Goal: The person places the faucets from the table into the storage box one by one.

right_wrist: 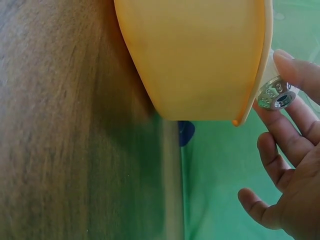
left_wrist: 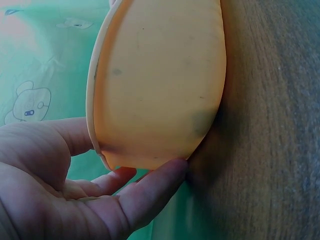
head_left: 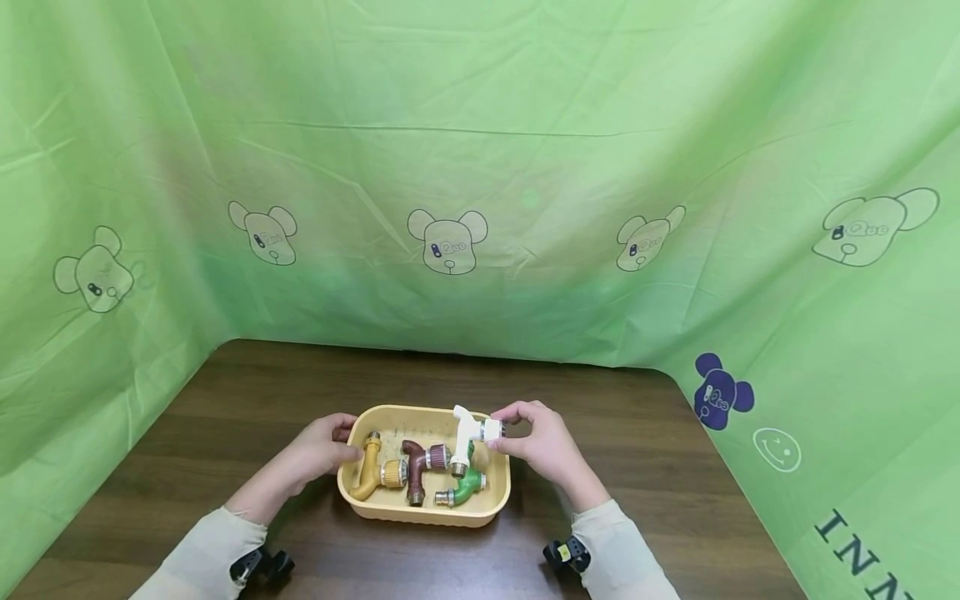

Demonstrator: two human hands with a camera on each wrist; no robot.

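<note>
A yellow plastic basin sits on the table, and my left hand grips its left end. In the left wrist view, the fingers lie against the basin's outer wall near its rim. My right hand pinches a white faucet by its knob end, over the basin's right side. The right wrist view shows the faucet's metal end between thumb and fingers. In the basin lie a yellow faucet, a dark red faucet and a green faucet, partly hidden beneath the white one.
The brown wooden table stretches around the basin. A green cloth with printed bear heads hangs behind it and along both sides. Black devices are strapped at the left wrist and the right wrist.
</note>
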